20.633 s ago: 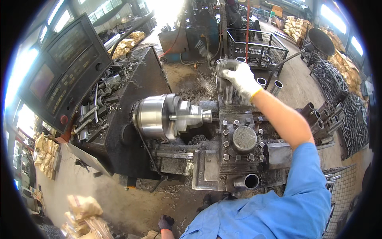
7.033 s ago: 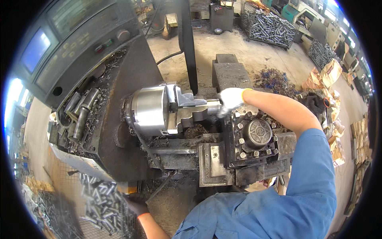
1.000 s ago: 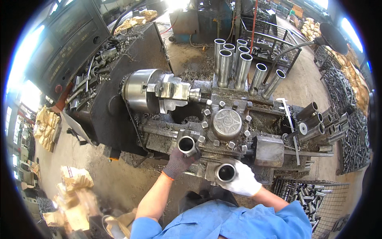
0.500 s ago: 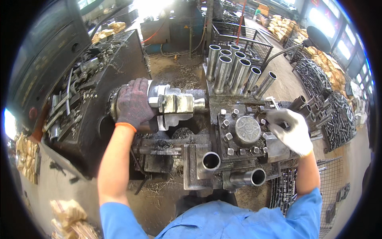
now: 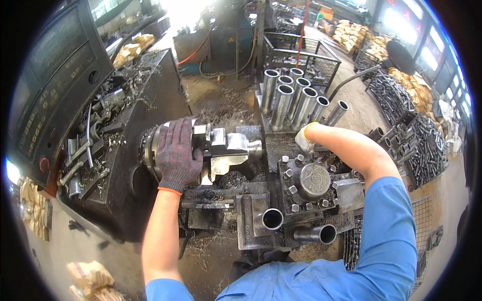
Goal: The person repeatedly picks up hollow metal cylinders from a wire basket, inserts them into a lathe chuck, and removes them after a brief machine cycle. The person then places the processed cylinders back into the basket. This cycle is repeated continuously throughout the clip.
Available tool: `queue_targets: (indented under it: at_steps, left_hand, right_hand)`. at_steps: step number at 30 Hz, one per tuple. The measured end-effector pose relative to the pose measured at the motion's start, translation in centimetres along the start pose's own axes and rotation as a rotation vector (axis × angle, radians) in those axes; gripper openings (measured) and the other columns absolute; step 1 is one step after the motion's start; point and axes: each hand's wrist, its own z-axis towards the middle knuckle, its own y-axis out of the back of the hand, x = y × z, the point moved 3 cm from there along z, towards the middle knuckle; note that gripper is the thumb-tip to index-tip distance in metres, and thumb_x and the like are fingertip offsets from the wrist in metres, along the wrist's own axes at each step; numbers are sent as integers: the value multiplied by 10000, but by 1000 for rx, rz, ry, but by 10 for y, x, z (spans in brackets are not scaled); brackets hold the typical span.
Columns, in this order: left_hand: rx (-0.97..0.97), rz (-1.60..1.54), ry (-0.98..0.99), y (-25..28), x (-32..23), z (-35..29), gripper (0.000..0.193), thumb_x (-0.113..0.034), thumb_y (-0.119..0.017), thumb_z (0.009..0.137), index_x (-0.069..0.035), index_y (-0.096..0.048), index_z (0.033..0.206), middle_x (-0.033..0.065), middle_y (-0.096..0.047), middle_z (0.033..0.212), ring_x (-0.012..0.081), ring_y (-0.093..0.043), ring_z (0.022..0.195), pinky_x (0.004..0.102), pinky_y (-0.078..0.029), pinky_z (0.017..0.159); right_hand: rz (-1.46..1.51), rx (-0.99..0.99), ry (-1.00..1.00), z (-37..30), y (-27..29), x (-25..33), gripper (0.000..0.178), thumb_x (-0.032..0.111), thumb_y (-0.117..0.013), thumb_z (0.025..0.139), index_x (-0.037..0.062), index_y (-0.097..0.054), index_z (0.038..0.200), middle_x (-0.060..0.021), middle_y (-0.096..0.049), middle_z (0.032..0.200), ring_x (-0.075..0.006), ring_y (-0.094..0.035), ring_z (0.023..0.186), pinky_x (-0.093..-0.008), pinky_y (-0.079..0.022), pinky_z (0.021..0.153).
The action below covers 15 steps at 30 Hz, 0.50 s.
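Observation:
My left hand point(image 5: 178, 155), in a dark knitted glove with an orange cuff, lies over the lathe chuck point(image 5: 150, 153), its fingers wrapped over the rim. Stepped metal jaws point(image 5: 218, 143) stick out from the chuck beside the hand. A short bright cylindrical piece point(image 5: 255, 149) stands at their right end. My right hand point(image 5: 305, 139), in a white glove with a yellow cuff, is beyond the square tool post point(image 5: 315, 179), close to the foot of several upright steel tubes point(image 5: 281, 108). Its fingers are mostly hidden, and whatever they touch cannot be made out.
Two tube ends point(image 5: 271, 219) stand near the carriage's front. Metal parts and chips cover the headstock top point(image 5: 113, 100); a control panel point(image 5: 50, 110) rises at left. Darker tubes point(image 5: 396, 138) lie at right, with wire bins point(image 5: 419, 160) of parts beyond. A lamp arm point(image 5: 351, 78) bends overhead.
My right hand has moved left and away from me, from the tool post's right side to behind it. The chuck's jaws have turned under my left hand, which has come slightly nearer.

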Motion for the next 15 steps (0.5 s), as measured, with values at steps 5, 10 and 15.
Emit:
queue_targets:
  at_steps: [5,10,15]
  left_hand:
    - [-84,-22,-34,-12,10,-8,832,-261,-724,792,-40,-494,1561,183,-554,1547,351,-474,1486,526,-276,1309]
    - [-59,-14,4,-3,3,-4,801,-247,-718,814,-38,-501,1555,167,-556,1553,342,-478,1486,517,-281,1308]
    - [-48,-4,13,-4,4,-6,774,-266,-727,832,-53,-519,1546,161,-571,1546,337,-492,1480,510,-282,1308]
  right_hand:
    - [775,-942,221,-2,64,11,598,232,-711,844,7,-668,1396,-195,-788,1173,-263,-773,992,-376,-621,848]
    - [631,-531,277,7,95,54,462,350,-772,812,-44,-783,1054,-206,-789,1023,-223,-729,876,-403,-593,757]
    - [1133,-111,377,19,95,53,301,254,-870,879,-1,-805,1026,-96,-784,901,-146,-696,746,-320,-550,599]
